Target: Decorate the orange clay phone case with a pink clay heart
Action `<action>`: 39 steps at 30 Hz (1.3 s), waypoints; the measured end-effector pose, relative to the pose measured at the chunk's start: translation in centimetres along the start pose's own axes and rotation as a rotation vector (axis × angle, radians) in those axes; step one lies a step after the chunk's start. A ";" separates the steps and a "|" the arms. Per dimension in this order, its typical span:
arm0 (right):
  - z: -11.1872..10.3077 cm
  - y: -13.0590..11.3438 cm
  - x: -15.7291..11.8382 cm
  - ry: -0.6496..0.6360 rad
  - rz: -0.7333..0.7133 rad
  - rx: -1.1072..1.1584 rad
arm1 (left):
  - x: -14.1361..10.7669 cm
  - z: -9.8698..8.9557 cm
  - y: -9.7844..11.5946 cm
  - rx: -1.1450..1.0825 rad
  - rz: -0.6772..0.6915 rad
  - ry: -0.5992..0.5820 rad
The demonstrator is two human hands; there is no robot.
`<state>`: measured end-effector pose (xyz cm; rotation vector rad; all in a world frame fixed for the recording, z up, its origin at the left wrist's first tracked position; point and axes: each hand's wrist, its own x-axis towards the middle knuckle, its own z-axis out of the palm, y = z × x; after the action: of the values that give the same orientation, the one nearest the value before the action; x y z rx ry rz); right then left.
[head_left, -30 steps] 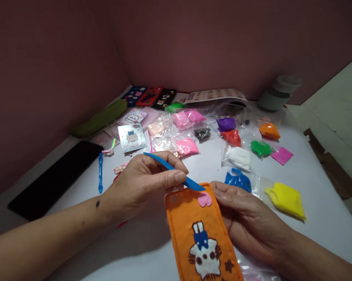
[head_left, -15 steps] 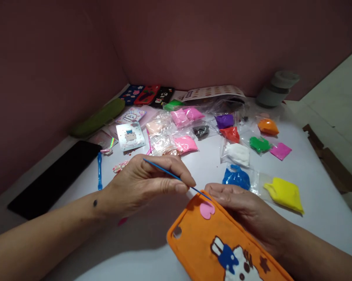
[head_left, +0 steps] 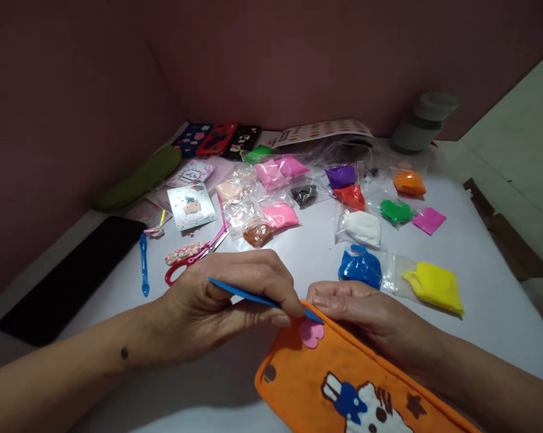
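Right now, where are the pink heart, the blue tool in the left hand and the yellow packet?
Pink heart [head_left: 311, 334]: head view, its middle.
Blue tool [head_left: 245, 294]: head view, its shaft.
Yellow packet [head_left: 439, 287]: head view, its middle.

Orange clay-like phone case [head_left: 298, 382] and slim blue plastic blade tool [head_left: 246, 293].
Raised-rimmed, the case slants decorated side up, bearing a pink heart [head_left: 311, 333], white-and-blue animal figure [head_left: 370, 409] and brown star [head_left: 416, 405]; the tool's tip is just beside the heart.

The left hand [head_left: 244, 300] is held palm-inward with fingers pinched, and the right hand [head_left: 365, 310] is curled nearby.
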<state>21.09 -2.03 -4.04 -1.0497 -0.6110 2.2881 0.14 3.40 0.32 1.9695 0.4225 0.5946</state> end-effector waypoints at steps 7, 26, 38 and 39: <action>0.0 -0.1 0.0 -0.016 0.013 -0.005 | 0.0 0.2 0.1 -0.006 0.032 0.014; -0.1 0.1 0.0 -0.052 0.010 -0.003 | 0.0 0.1 0.8 0.029 -0.002 -0.062; 0.0 0.2 -0.1 -0.043 0.012 0.012 | -0.1 0.1 0.7 0.048 -0.024 -0.041; 0.0 0.2 -0.1 -0.043 0.012 0.006 | -0.1 0.1 0.7 0.042 -0.020 -0.028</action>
<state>21.09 -2.23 -4.10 -1.0061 -0.6163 2.3275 0.15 2.94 0.86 2.0085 0.4401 0.5486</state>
